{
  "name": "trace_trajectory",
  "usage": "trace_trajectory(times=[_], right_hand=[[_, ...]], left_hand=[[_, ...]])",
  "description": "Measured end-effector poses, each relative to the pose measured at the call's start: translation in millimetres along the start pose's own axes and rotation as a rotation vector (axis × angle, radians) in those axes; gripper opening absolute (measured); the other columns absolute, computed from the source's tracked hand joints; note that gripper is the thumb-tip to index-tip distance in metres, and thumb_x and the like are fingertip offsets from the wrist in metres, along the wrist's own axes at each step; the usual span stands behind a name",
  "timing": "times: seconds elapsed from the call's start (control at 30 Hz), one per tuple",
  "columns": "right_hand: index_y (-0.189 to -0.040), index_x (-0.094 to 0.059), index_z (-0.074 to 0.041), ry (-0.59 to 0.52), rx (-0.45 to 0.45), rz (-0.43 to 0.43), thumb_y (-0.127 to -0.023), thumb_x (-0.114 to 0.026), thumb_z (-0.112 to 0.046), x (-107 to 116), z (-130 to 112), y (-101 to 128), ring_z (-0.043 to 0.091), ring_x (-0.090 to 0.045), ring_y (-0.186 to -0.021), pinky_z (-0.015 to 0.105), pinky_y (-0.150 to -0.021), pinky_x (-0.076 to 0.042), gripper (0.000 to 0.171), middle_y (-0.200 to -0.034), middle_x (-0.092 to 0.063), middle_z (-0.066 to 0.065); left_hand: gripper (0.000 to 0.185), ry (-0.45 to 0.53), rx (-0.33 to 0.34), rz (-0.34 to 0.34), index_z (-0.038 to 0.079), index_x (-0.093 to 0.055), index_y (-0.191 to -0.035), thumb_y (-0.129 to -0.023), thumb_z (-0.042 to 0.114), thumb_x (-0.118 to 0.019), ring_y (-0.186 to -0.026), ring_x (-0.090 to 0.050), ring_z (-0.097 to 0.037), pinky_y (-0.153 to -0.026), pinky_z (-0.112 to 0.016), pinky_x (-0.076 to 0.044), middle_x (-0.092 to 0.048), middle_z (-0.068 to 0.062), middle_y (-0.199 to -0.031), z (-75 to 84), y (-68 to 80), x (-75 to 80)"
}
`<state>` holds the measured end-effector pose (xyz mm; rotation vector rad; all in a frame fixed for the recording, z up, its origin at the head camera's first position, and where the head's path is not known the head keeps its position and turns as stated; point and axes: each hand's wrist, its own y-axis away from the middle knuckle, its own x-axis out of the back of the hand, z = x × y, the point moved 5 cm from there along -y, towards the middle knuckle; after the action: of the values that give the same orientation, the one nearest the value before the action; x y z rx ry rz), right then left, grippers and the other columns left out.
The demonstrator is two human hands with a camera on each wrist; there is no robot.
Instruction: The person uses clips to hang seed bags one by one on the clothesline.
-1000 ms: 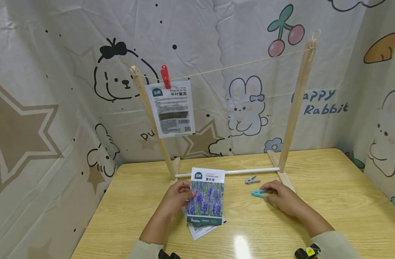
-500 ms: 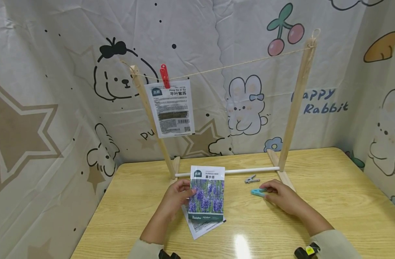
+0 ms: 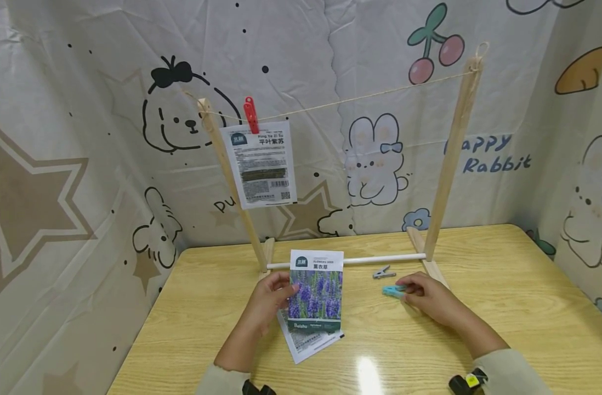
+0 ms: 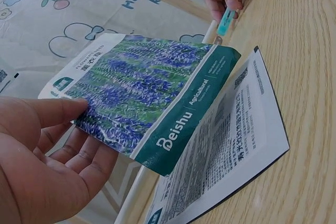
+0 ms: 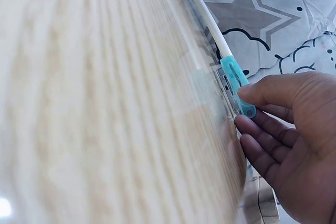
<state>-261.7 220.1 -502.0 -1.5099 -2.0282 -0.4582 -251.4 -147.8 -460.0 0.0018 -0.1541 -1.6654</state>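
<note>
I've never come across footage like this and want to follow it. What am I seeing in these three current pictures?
There is no machine here, just a person's bare hands. The large picture comes from a head camera looking forward and down; the other two come from a camera on each wrist.

The left hand holds a purple-flower seed packet. The right hand pinches a turquoise clip.

On the table lie a second packet, partly hidden by the held one, and a grey clip. A wooden frame stands behind, with a string across its top, where a red clip holds a hanging packet.
</note>
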Motion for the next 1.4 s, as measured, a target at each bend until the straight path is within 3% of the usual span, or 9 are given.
trace_trajectory(times=[0.23, 0.67, 1.07, 1.4], right_hand=[[-0.126, -0.063, -0.003, -0.025, -0.023, -0.005, -0.097, -0.066, -0.011, 0, 0, 1, 0.008, -0.061, -0.099, 0.018, -0.082, -0.053, 0.030, -0.117, -0.061, 0.010], [-0.127, -0.062, -0.002, -0.062, -0.027, -0.012, -0.098, -0.065, -0.010, 2, -1, 0, 0.018, -0.062, -0.106, 0.018, -0.084, -0.054, 0.030, -0.124, -0.060, 0.015], [-0.126, -0.063, -0.001, -0.031, -0.001, 0.018, -0.098, -0.065, -0.010, 6, -3, -1, 0.011, -0.062, -0.102, 0.018, -0.085, -0.054, 0.029, -0.123, -0.061, 0.015], [-0.125, -0.063, 0.001, -0.028, 0.029, 0.034, -0.098, -0.066, -0.009, 8, -9, -1, 0.014, -0.062, -0.102, 0.016, -0.083, -0.054, 0.030, -0.122, -0.061, 0.015]], left_hand=[[0.025, 0.019, -0.009, 0.007, -0.002, -0.061, -0.114, -0.092, 0.007, -0.070, -0.082, -0.059, -0.013, -0.072, -0.031, -0.051, -0.060, 0.001, -0.092, 2.4, -1.2, -1.7], [0.027, 0.015, -0.033, 0.065, -0.004, -0.062, -0.116, -0.092, 0.006, -0.070, -0.082, -0.059, -0.011, -0.072, -0.030, -0.052, -0.058, 0.000, -0.094, 12.6, 2.8, 1.1], [0.026, 0.028, -0.048, 0.071, -0.004, -0.061, -0.115, -0.093, 0.008, -0.070, -0.083, -0.060, -0.011, -0.073, -0.028, -0.053, -0.060, 0.001, -0.092, 14.6, 3.5, 2.1], [0.026, 0.013, -0.071, 0.081, -0.002, -0.062, -0.114, -0.092, 0.009, -0.070, -0.081, -0.058, -0.011, -0.074, -0.029, -0.051, -0.058, 0.004, -0.088, 20.5, -1.0, 4.0]])
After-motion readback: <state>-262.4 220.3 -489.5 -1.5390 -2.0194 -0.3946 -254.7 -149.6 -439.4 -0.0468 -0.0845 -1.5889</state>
